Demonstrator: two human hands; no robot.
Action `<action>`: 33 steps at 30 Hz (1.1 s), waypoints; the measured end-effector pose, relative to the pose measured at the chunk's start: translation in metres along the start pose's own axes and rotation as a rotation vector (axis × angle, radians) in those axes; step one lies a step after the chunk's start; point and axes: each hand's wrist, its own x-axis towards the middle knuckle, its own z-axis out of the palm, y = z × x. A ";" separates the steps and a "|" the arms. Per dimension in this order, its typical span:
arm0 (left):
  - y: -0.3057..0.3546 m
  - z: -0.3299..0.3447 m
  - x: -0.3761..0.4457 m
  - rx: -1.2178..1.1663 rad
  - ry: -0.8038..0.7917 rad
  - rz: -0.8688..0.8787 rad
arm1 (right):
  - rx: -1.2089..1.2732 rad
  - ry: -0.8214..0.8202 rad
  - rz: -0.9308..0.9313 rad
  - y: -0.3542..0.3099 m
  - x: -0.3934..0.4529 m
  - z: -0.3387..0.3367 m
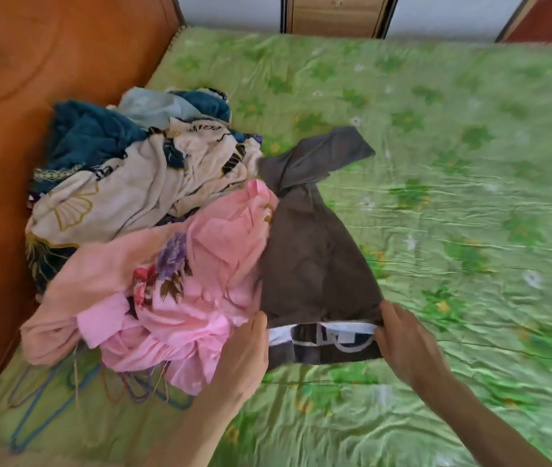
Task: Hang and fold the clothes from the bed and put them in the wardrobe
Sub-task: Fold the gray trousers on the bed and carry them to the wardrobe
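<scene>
Nearest the camera, a brown garment [315, 264] is gripped at its near hem by both hands. The left hand [244, 352] is curled round the hem's left corner, its fingers tucked beneath the cloth. The right hand [406, 342] pinches the right corner, thumb on top. A folded-up band of white and dark print is seen along that hem between the two hands. The garment lies flat on the bed [470, 197], stretched away from the near edge toward the middle, and a twisted sleeve or end is turned out at its far tip.

Just left of it, touching its left side, a pile of clothes is heaped near the bed's left edge. A pink flowered garment [173, 291] lies nearest in the pile, a cream patterned cloth [126, 193] behind it, and a dark teal cloth [89, 133] farthest back. Plastic hangers [42, 396] are partly covered by the pile's near side, close to the near left corner.

The bed is covered with a green flowered sheet. Along its left edge an orange-brown padded board [32, 62] is seen. Beyond the far edge, wooden wardrobe panels [338, 11] stand.
</scene>
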 end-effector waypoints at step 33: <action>0.245 -0.303 0.048 -1.570 0.008 -0.210 | 0.694 -0.055 0.028 0.148 -0.038 -0.433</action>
